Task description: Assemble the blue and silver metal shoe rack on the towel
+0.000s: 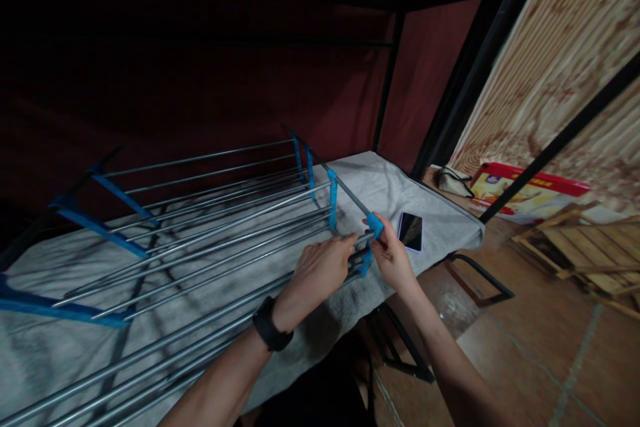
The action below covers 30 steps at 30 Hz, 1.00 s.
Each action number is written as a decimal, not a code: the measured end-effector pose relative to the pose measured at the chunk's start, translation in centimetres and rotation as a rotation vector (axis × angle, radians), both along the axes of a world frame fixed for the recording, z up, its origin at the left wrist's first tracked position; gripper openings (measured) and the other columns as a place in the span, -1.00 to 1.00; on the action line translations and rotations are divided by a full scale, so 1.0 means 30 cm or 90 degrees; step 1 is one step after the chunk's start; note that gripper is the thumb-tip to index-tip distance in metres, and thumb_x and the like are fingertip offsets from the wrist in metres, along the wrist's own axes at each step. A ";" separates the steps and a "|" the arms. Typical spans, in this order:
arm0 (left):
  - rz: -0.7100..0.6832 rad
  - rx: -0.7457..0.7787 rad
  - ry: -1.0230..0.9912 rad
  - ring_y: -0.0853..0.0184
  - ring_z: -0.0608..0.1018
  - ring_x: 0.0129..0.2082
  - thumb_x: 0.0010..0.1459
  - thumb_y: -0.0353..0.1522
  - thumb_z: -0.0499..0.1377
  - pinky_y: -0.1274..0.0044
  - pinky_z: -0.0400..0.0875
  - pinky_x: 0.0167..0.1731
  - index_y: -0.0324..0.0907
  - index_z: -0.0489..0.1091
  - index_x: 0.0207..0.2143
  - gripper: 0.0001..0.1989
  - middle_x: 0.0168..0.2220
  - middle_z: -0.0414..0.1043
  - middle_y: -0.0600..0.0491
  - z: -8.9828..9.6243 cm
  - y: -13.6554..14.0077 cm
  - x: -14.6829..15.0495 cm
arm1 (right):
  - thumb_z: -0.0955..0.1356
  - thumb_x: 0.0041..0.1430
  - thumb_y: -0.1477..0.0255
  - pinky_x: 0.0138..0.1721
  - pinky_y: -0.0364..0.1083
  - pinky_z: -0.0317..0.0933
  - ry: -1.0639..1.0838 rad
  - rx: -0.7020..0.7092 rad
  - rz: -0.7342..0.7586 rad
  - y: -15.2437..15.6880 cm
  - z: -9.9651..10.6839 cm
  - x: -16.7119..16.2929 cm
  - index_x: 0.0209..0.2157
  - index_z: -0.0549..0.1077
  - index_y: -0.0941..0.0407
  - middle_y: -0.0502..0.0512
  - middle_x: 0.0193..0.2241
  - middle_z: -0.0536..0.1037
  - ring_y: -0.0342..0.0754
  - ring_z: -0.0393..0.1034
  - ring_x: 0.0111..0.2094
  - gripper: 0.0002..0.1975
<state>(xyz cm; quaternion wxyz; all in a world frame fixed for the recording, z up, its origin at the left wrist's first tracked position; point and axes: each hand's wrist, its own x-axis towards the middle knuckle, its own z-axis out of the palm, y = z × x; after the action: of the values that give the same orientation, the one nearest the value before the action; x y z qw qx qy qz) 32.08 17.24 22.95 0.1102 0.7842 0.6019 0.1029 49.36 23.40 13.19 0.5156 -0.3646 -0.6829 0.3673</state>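
Note:
A rack of thin metal tubes (pixel 235 213) joined by blue plastic pieces lies across a grey-covered bed. My left hand (pixel 325 263), with a black watch on its wrist, is closed around the end of a metal tube (pixel 195 333) on the near side. My right hand (pixel 393 250) pinches a blue plastic connector (pixel 373 223) at the rack's right corner, where a dark side tube (pixel 350 192) meets it. The two hands are close together, and the left fingers partly cover the joint. Below them shows another blue connector (pixel 367 261).
A phone (pixel 411 231) lies on the grey bed cover (pixel 440 213) right of my right hand. Dark bed-frame posts (pixel 389 83) rise behind. On the tiled floor at right are a red and yellow box (pixel 525 193), a wooden slatted piece (pixel 585 247) and a black metal leg (pixel 483 277).

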 end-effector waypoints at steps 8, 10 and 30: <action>0.029 0.003 -0.031 0.32 0.57 -0.04 0.37 -0.31 -0.05 0.53 0.37 -0.07 0.06 0.36 0.12 -0.64 -0.03 0.55 0.09 0.003 0.033 -0.031 | 0.28 0.25 0.38 0.22 0.14 0.16 0.018 -0.010 0.019 0.003 -0.009 0.002 0.26 0.14 -0.01 0.19 0.21 0.34 0.06 0.25 0.22 -0.45; 0.020 0.003 -0.031 0.32 0.57 -0.04 0.37 -0.31 -0.05 0.52 0.37 -0.07 0.06 0.35 0.14 -0.64 -0.04 0.56 0.09 0.005 0.030 -0.033 | 0.27 0.26 0.37 0.23 0.15 0.15 0.012 -0.006 0.012 0.000 -0.006 0.001 0.26 0.15 -0.01 0.19 0.22 0.34 0.07 0.25 0.23 -0.45; 0.009 0.008 -0.021 0.24 0.59 -0.09 0.36 -0.34 -0.06 0.46 0.40 -0.15 0.05 0.31 0.16 -0.62 -0.05 0.57 0.05 -0.002 -0.006 -0.012 | 0.25 0.28 0.41 0.23 0.12 0.13 -0.028 0.014 -0.001 -0.007 0.002 0.000 0.29 0.10 -0.05 0.14 0.22 0.34 0.05 0.21 0.25 -0.43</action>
<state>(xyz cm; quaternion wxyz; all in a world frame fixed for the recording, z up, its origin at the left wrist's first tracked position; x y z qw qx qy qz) 31.74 17.06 22.88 0.1148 0.7789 0.6047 0.1205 49.36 23.18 13.24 0.5043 -0.3674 -0.6980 0.3514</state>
